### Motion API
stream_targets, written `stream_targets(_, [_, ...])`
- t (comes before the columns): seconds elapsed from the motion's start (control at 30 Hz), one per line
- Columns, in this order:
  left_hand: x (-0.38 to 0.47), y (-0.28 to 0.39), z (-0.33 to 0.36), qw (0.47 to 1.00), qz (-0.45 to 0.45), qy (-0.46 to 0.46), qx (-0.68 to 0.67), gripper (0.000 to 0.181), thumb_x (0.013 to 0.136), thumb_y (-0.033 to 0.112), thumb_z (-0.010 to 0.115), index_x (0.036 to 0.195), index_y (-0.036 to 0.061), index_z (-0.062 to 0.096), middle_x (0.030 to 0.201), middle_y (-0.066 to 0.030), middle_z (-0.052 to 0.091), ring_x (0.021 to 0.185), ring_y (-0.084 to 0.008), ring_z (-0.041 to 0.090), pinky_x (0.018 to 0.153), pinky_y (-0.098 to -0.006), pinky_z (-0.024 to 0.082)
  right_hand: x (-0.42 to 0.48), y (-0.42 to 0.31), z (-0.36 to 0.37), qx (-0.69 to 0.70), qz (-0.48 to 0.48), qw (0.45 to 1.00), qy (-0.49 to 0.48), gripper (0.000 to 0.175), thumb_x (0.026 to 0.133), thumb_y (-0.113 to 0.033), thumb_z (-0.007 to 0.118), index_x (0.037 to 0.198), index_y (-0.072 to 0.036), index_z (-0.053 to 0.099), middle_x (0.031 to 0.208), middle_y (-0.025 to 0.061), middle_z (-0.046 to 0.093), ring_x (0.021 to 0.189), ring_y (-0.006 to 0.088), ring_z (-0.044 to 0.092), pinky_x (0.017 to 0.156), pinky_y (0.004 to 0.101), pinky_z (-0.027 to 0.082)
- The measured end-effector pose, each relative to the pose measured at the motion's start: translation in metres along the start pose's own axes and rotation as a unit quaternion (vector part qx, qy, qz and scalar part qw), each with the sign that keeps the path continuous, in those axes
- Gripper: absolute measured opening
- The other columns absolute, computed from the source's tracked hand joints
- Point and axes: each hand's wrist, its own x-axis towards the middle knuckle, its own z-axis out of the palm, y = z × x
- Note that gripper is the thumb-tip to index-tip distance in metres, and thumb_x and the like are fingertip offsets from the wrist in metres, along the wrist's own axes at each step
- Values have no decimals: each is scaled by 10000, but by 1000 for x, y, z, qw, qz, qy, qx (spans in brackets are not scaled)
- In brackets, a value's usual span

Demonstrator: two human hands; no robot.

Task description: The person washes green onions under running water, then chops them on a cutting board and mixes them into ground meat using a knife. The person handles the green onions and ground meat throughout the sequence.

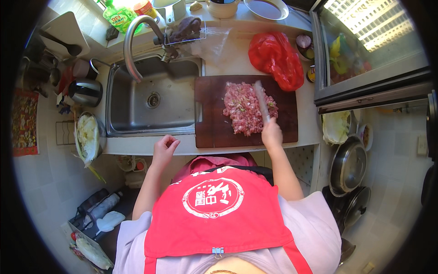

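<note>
My right hand (pixel 272 133) grips the handle of a kitchen knife (pixel 261 101), whose blade looks blurred. The blade lies over the right part of a flat heap of chopped pink meat (pixel 241 111) with pale green bits in it. Under the meat is a dark brown wooden cutting board (pixel 210 126), its left edge overlapping the sink. Left of the board, by the counter's front edge, my left hand (pixel 164 150) is held with loosely curled fingers, the thumb a little apart and nothing seen in it.
A steel sink (pixel 133 113) with a curved faucet (pixel 127 44) lies to the left. Behind the board sits a red plastic bag (pixel 273 56). An open window sash (pixel 369 78) juts in at right. Cabbage leaves (pixel 87 135) fill a bowl at left; a pot (pixel 348 166) stands at right.
</note>
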Motion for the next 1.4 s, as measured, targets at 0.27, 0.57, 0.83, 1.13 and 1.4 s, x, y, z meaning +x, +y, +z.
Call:
stream_targets(0.27, [0, -3, -1, 1000, 5, 13, 10, 139, 848, 96, 682, 804, -8, 598, 660, -5, 569, 616, -62, 484, 568, -237, 420, 4, 6, -2, -21, 46, 998, -37, 285, 936, -278, 493, 999, 0, 500, 928, 262, 644, 883, 445, 622, 773, 529, 489])
stream_targets(0.57, [2, -5, 1, 1000, 11, 17, 5, 145, 848, 99, 682, 802, -10, 598, 652, -6, 571, 613, -66, 491, 568, -236, 421, 11, 11, 1, 6, 57, 998, -1, 297, 939, -281, 495, 1027, 3, 505, 918, 262, 648, 880, 437, 630, 776, 527, 493])
stream_targets(0.83, [4, -7, 0, 1000, 9, 3, 0, 131, 844, 99, 681, 811, -1, 603, 642, -6, 565, 609, -73, 493, 569, -243, 423, -27, 14, -5, 61, -116, 991, 3, 316, 976, -314, 428, 1102, -47, 540, 915, 224, 614, 843, 446, 588, 698, 523, 459])
stream_targets(1.13, [16, -15, 7, 998, 9, -55, 10, 133, 852, 101, 680, 814, 4, 597, 659, 16, 558, 624, -52, 474, 569, -230, 412, -106, 29, 65, 35, -284, 953, -97, 366, 848, -148, 621, 1209, -209, 621, 798, 104, 514, 752, 300, 550, 667, 409, 461])
stream_targets(1.4, [31, -13, 8, 994, 35, -98, 28, 134, 853, 94, 677, 809, 6, 586, 663, 15, 551, 626, -55, 473, 571, -232, 414, -55, -16, 88, 221, -110, 967, 61, 289, 893, -146, 595, 1176, -90, 623, 787, 137, 614, 696, 294, 605, 627, 381, 471])
